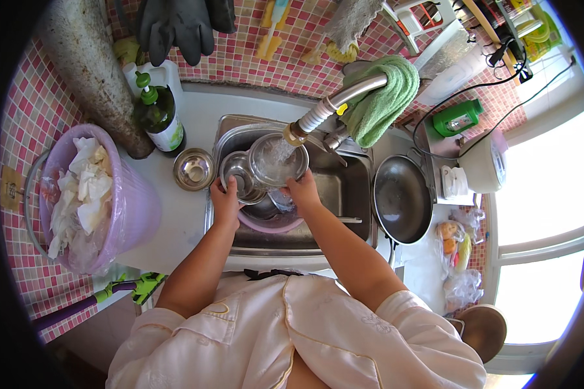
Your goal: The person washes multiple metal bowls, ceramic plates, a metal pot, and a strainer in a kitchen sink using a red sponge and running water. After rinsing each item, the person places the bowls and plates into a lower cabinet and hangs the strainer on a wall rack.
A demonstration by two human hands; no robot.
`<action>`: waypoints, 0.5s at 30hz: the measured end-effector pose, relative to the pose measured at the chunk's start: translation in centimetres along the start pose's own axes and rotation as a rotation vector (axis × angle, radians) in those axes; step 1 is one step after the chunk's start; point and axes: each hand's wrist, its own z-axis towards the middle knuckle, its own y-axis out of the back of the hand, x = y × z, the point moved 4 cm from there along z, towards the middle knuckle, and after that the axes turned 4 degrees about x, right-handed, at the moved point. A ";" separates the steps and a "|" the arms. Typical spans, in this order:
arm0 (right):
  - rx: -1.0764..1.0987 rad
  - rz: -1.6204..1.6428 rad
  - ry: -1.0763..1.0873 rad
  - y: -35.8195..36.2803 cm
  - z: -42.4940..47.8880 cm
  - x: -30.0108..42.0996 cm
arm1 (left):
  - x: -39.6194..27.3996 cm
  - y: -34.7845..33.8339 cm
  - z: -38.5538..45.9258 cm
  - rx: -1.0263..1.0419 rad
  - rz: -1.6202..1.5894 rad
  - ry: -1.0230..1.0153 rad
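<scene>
Over the steel sink (357,194), my right hand (302,190) grips the rim of a round metal bowl (278,160) while water from the faucet (311,121) runs into it. My left hand (227,197) holds a smaller metal bowl (238,170) just to the left, close against the first. Beneath them sits a pinkish-purple basin (272,226), partly hidden, with metalware inside. A metal handle (349,220) sticks out to its right. Small steel bowls (193,169) rest on the counter left of the sink.
A purple bin (141,214) holding crumpled paper and a green pump bottle (159,119) stand on the left. Right of the sink lies a dark wok (403,199). A green towel (382,102) hangs over the faucet's neck. Bagged produce (452,243) lies at the far right.
</scene>
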 end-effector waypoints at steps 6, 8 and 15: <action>-0.110 -0.167 0.272 -0.6 3.7 0.2 | 1.4 1.1 1.2 -0.051 0.049 -0.031; -0.169 -0.263 0.328 -0.2 4.5 0.1 | 1.6 1.3 1.4 -0.062 0.050 -0.018; -0.195 -0.211 0.291 0.3 2.1 3.7 | 1.6 1.8 1.4 -0.020 -0.005 -0.015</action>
